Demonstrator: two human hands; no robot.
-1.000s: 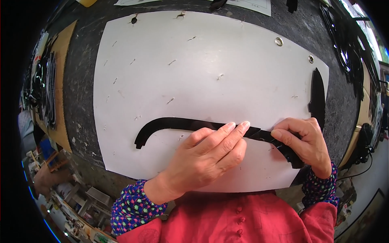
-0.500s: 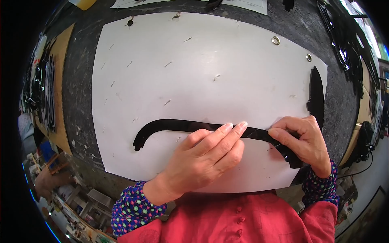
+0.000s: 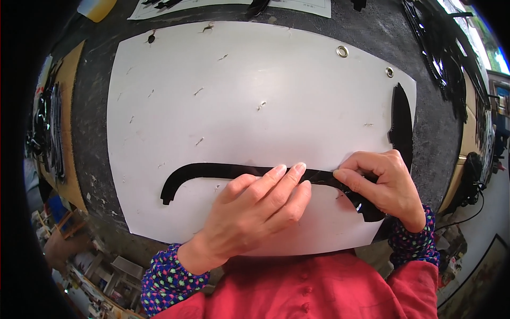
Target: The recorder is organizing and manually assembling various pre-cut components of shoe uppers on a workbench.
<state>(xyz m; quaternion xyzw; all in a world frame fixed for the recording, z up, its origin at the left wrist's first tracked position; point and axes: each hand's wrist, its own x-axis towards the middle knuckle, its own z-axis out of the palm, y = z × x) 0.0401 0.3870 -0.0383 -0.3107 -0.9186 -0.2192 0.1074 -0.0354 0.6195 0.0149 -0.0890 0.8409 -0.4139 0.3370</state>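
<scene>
- Head view, looking straight down: a big white sheet (image 3: pixel 255 106) lies flat on a dark, speckled bench (image 3: pixel 90 138), and covers most of it.
- A long black strip (image 3: pixel 212 171) lies across the lower half of the sheet. Its left end curves down into a hook shape, and the rest runs right, under both hands.
- Left hand (image 3: pixel 255 212) lies flat on the strip's middle, fingers (image 3: pixel 289 173) stretched out together with the tips pressing on it. Not wrapped round it, just an open palm-down press.
- Right hand (image 3: pixel 385 183) has its grip closed on the strip's right part, thumb and curled fingers pinching it. The strip's wider right end pokes out below the hand, near the sheet's lower right corner.
- The two hands are close, fingertips nearly meeting over the strip.
- A second black piece (image 3: pixel 402 122), curved and pointed at the top, lies at the sheet's right edge, just above the right hand.
- Two metal eyelets (image 3: pixel 342 51) sit in the sheet near its top right corner. The sheet also has small nicks scattered over it.
- Both sleeves (image 3: pixel 170 276) are dark with coloured dots, over a red top (image 3: pixel 319 287) at the bottom edge.
- A heap of black pieces (image 3: pixel 451 48) sits at the far right of the bench, and more dark bits (image 3: pixel 50 127) on a brown board at the left.
- Yellow thing (image 3: pixel 98 6) at the top left, can't tell what it is.
</scene>
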